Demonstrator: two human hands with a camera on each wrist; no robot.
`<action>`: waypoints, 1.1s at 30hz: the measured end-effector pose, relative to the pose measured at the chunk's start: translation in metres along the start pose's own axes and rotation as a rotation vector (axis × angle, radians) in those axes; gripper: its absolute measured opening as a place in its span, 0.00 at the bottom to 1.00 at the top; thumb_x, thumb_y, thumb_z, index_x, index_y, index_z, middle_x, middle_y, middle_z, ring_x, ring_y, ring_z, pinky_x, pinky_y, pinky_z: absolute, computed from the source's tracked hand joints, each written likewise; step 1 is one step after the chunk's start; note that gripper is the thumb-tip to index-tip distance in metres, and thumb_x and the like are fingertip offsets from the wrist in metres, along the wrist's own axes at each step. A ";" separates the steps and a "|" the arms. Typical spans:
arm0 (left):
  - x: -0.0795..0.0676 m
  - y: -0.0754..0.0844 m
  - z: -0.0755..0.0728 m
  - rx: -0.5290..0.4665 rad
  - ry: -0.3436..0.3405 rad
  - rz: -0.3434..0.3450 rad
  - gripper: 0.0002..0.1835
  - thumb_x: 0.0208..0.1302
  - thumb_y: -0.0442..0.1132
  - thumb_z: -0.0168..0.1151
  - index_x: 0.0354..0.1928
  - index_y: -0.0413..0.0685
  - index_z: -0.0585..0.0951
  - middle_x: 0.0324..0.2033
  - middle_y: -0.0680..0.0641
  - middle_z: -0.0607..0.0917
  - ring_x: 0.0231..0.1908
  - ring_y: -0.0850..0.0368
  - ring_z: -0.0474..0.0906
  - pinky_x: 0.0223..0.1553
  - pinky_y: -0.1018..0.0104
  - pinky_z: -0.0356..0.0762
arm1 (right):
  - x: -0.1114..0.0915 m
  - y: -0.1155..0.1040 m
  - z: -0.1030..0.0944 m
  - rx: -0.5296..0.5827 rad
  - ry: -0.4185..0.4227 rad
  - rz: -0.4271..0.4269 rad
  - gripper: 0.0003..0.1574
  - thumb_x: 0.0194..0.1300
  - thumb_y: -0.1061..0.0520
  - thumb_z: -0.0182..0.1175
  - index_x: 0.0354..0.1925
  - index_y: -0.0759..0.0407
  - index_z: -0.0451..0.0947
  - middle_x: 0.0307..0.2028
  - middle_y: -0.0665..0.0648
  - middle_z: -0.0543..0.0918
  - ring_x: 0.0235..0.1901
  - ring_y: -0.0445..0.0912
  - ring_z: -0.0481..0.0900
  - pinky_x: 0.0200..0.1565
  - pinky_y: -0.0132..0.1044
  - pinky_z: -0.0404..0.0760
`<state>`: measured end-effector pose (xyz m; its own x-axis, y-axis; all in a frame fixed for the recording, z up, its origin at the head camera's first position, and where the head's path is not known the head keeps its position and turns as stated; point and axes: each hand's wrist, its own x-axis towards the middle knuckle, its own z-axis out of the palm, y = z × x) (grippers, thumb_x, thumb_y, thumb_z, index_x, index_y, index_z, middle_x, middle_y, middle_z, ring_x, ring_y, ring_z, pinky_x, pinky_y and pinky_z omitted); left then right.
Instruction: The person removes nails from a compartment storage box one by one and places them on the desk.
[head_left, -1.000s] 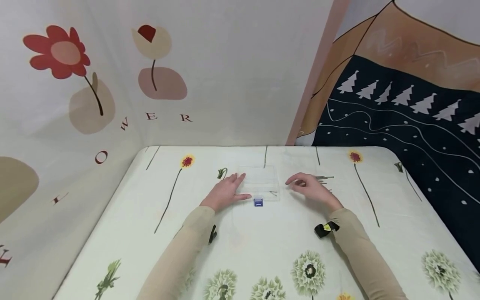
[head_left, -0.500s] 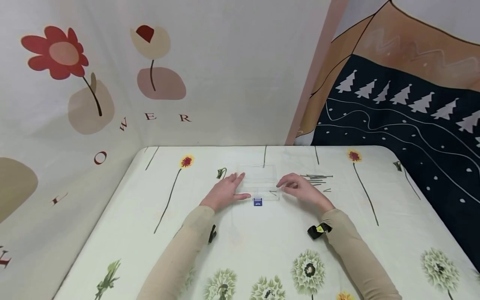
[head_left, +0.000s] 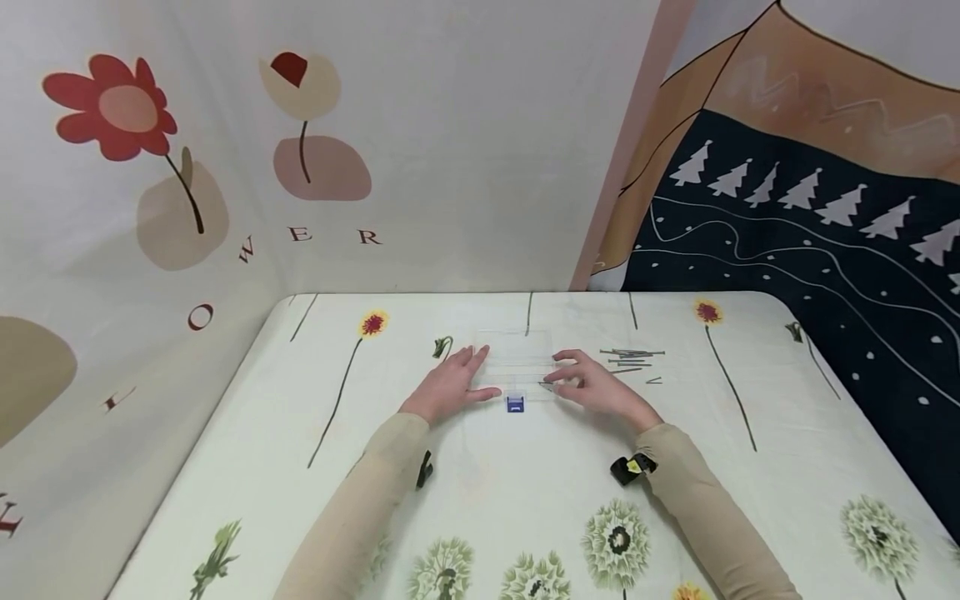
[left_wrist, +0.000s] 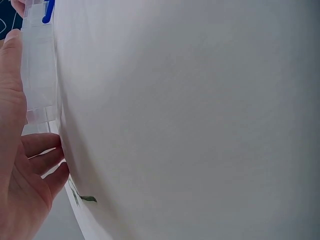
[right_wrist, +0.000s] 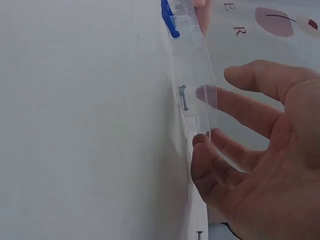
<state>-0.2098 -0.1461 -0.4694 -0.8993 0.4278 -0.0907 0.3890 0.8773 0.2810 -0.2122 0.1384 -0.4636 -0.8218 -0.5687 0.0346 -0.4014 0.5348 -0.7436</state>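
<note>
A clear plastic box (head_left: 517, 346) with a blue latch (head_left: 515, 404) lies on the table between both hands. My left hand (head_left: 444, 385) rests at its left end, thumb and fingers spread and fairly straight. In the left wrist view the thumb (left_wrist: 11, 60) lies along the box and the other fingertips reach down to the tabletop. My right hand (head_left: 596, 383) is at the right end, fingers loosely bent and apart. One finger (right_wrist: 240, 106) reaches over the box in the right wrist view, close to some small nails (right_wrist: 183, 98) inside. Nothing shows pinched between its fingers.
Several loose nails (head_left: 632, 354) lie on the table right of the box, with a few short ones (head_left: 654, 381) nearer. The white tablecloth (head_left: 480, 467) has printed flowers. Printed fabric walls (head_left: 465, 150) stand behind and at the sides.
My right hand has moved left from beside the loose nails to the box's right end, and its fingers have spread apart. The left hand has stayed at the box.
</note>
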 end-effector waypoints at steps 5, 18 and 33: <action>-0.001 0.000 -0.001 -0.016 -0.007 -0.003 0.48 0.63 0.69 0.53 0.75 0.47 0.55 0.70 0.35 0.58 0.70 0.40 0.54 0.65 0.47 0.56 | 0.000 -0.004 0.003 -0.004 -0.007 -0.002 0.15 0.64 0.63 0.59 0.48 0.67 0.83 0.62 0.70 0.64 0.55 0.60 0.71 0.42 0.43 0.78; -0.001 0.001 0.002 -0.032 -0.042 -0.057 0.49 0.63 0.70 0.51 0.76 0.51 0.50 0.73 0.40 0.54 0.72 0.44 0.49 0.67 0.49 0.52 | 0.002 -0.003 0.010 0.006 -0.038 -0.012 0.12 0.63 0.61 0.62 0.44 0.61 0.84 0.63 0.72 0.57 0.62 0.62 0.60 0.46 0.51 0.76; -0.001 -0.001 0.003 -0.014 -0.030 -0.031 0.48 0.64 0.70 0.50 0.76 0.49 0.50 0.73 0.38 0.54 0.71 0.43 0.49 0.67 0.48 0.53 | 0.001 -0.003 0.013 0.040 -0.057 0.038 0.08 0.59 0.62 0.65 0.39 0.59 0.84 0.65 0.71 0.52 0.61 0.63 0.60 0.47 0.52 0.75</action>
<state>-0.2090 -0.1466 -0.4725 -0.9043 0.4071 -0.1282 0.3581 0.8871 0.2913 -0.2069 0.1278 -0.4701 -0.8117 -0.5833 -0.0315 -0.3528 0.5324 -0.7695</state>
